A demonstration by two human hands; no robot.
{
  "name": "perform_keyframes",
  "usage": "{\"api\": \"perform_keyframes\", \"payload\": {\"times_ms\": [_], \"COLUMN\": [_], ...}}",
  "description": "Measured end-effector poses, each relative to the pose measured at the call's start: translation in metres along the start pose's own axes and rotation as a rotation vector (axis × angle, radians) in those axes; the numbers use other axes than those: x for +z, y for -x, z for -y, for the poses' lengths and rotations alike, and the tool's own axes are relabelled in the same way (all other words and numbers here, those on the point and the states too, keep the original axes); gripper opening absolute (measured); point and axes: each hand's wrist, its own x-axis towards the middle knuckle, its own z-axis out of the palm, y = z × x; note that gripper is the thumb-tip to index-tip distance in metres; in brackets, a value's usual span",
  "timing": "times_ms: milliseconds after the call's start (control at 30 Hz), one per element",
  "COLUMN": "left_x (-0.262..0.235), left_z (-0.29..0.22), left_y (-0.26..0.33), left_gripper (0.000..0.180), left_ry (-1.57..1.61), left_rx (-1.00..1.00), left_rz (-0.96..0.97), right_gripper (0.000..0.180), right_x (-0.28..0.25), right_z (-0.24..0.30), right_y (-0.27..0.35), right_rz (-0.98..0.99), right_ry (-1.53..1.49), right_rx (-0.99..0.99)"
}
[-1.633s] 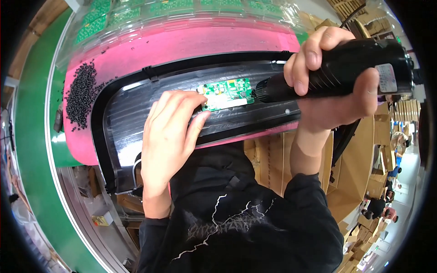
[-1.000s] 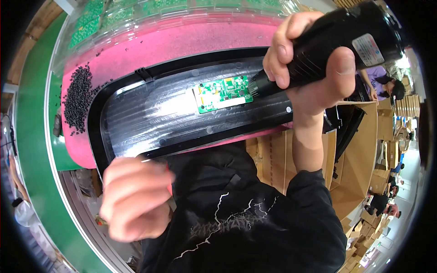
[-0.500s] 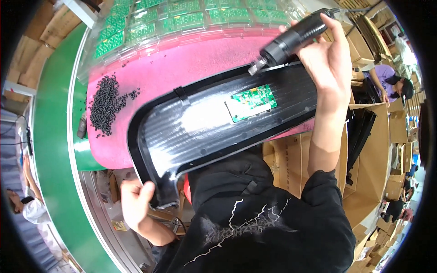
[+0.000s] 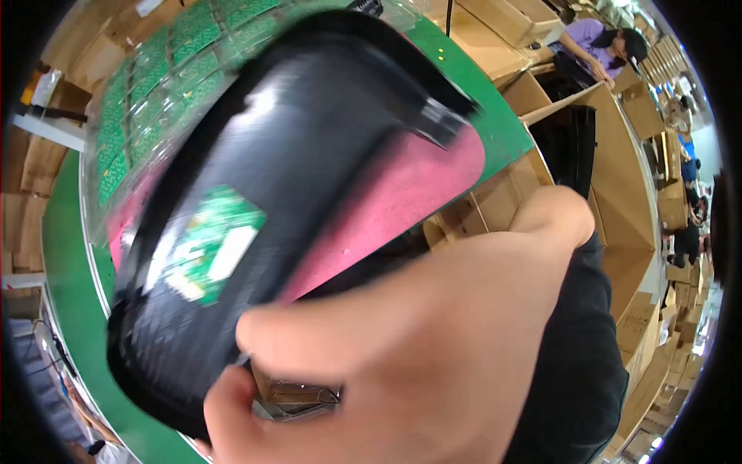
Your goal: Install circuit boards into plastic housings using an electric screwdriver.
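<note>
A long black plastic panel (image 4: 286, 147) with a raised rim is tilted in front of me, its notched end at the upper right. Inside it, towards the lower left, lies a green circuit board (image 4: 205, 251), smeared by motion. Close to the camera, my right hand (image 4: 332, 371) reaches across from the right, thumb and curled fingers closed on the panel's near edge. I cannot make out my left hand separately. At the top, a black ribbed tool end (image 4: 367, 8) shows past the panel, mostly hidden.
Clear plastic trays of green circuit boards (image 4: 170, 73) stand behind the panel. A pink mat (image 4: 417, 185) covers part of the green table (image 4: 502, 127). To the right is an open cardboard box (image 4: 622, 178) with black parts inside. A person in purple (image 4: 591, 46) works beyond it.
The panel has turned about half round, its notched end going from lower left to upper right with the board in it. My right hand has left the electric screwdriver and gripped the panel.
</note>
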Motion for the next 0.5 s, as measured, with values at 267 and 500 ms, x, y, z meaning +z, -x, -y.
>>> {"api": "perform_keyframes", "payload": {"times_ms": [267,500], "left_x": [-0.034,0.006], "left_z": [-0.088,-0.105], "left_y": [-0.055,-0.053], "left_gripper": [0.02,0.028], "left_ry": [0.134,0.287], "left_rx": [0.657,0.534], "left_rz": [0.087,0.175], "right_gripper": [0.018,0.017], "right_x": [-0.011,-0.081], "right_z": [0.001,-0.061], "right_y": [0.007,0.069], "right_rz": [-0.181,-0.076], "right_ry": [0.047,0.49], "right_rx": [-0.074,-0.3]}}
